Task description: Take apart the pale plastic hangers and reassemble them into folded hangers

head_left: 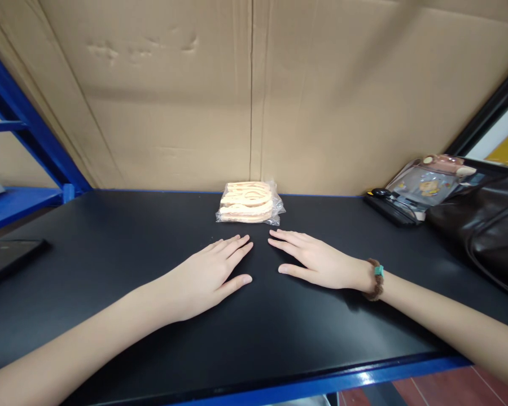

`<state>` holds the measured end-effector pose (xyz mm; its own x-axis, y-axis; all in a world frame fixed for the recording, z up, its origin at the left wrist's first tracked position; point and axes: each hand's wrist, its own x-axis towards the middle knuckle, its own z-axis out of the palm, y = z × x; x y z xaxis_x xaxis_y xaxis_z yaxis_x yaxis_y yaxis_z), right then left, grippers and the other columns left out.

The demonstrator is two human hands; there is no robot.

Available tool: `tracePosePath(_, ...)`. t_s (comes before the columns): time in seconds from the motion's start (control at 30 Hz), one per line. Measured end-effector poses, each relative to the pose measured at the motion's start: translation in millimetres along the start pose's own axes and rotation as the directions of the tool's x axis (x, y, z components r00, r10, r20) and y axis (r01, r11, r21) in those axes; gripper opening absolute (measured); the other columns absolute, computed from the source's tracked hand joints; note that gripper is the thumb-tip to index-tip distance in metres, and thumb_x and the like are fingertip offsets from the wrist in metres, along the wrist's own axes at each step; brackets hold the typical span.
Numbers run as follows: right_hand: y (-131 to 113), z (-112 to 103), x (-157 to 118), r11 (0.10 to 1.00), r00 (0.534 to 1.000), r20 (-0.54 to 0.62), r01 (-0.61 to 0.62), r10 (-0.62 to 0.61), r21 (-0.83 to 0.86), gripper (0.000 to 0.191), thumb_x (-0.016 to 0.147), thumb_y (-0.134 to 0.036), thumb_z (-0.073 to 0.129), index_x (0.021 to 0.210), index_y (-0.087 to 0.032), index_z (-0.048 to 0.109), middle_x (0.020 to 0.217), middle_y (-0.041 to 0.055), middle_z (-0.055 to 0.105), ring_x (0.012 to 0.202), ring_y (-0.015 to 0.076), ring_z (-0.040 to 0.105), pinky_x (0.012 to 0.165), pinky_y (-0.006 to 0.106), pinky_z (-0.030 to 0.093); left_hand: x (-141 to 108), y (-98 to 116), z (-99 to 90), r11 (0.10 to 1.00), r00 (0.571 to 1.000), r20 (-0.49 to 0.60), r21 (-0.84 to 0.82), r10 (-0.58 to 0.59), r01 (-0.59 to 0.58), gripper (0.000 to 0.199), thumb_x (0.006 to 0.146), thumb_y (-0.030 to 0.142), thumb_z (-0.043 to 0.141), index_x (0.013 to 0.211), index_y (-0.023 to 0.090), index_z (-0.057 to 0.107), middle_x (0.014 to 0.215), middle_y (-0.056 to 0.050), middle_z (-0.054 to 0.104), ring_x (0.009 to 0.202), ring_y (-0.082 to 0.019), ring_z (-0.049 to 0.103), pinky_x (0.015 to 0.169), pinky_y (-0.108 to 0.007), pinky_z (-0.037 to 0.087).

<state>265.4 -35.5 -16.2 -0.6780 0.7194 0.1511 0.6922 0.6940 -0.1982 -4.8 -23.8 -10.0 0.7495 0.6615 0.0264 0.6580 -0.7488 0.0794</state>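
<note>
My left hand lies palm down on the black tabletop, fingers stretched out and holding nothing. Facing it, my right hand rests the same way, thumb apart from the fingers, with a fuzzy brown band around the wrist. Just beyond both sets of fingertips, touched by neither hand, is a clear plastic bag with a folded cream-coloured thing inside. What that thing is I cannot tell; glare washes out its surface.
Cardboard walls the back. At the right are a dark leather bag, a clear pouch and a flat black object. A dark flat device lies at the left edge, beside a blue metal frame.
</note>
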Motion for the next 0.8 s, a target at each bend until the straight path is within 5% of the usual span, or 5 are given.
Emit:
tracePosePath(0.5,1,3,-1,0.993,1.0,0.005,0.025,-0.025,-0.113,0.063,0.098,-0.052,0.036,0.145,-0.011,0.041,0.154,0.0159,0.033,0.142,0.0282,0.032,0.115,0.047,0.03,-3,1,-0.3,0.999,1.0,0.017,0.034,-0.011,0.01,0.065,0.098,0.055,0.027,0.151,0.017,0.029,0.157,-0.011,0.027,0.142,-0.03,0.031,0.115,-0.05,0.03)
tracePosePath(0.57,-3,2,-1,0.987,0.996,-0.038,0.07,-0.076,-0.143,0.054,0.099,-0.047,0.039,0.139,-0.013,0.049,0.148,0.0152,0.044,0.135,0.0277,0.043,0.11,0.045,0.037,-2,2,0.3,0.999,1.0,0.0,0.037,-0.01,0.01,0.064,0.098,0.055,0.028,0.15,0.017,0.031,0.156,-0.011,0.029,0.142,-0.031,0.032,0.114,-0.05,0.031)
tracePosePath(0.67,-10,-9,7,0.974,0.972,-0.174,0.123,-0.157,-0.19,0.034,0.1,-0.035,0.04,0.118,-0.018,0.064,0.114,0.009,0.07,0.102,0.0207,0.065,0.091,0.035,0.048,-1,4,1.1,0.998,1.0,-0.029,0.064,0.0,0.002,0.063,0.099,0.052,0.03,0.148,0.014,0.035,0.154,-0.014,0.034,0.139,-0.032,0.036,0.112,-0.049,0.034)
tracePosePath(0.8,-8,-43,45,0.961,0.917,-0.398,-0.118,0.01,-0.248,0.027,0.098,-0.03,0.042,0.103,-0.017,0.064,0.091,0.0065,0.071,0.081,0.019,0.066,0.072,0.029,0.046,1,8,1.3,0.992,0.999,-0.052,0.124,0.009,-0.003,0.057,0.1,0.046,0.032,0.144,0.012,0.043,0.151,-0.017,0.04,0.136,-0.032,0.041,0.11,-0.046,0.036)
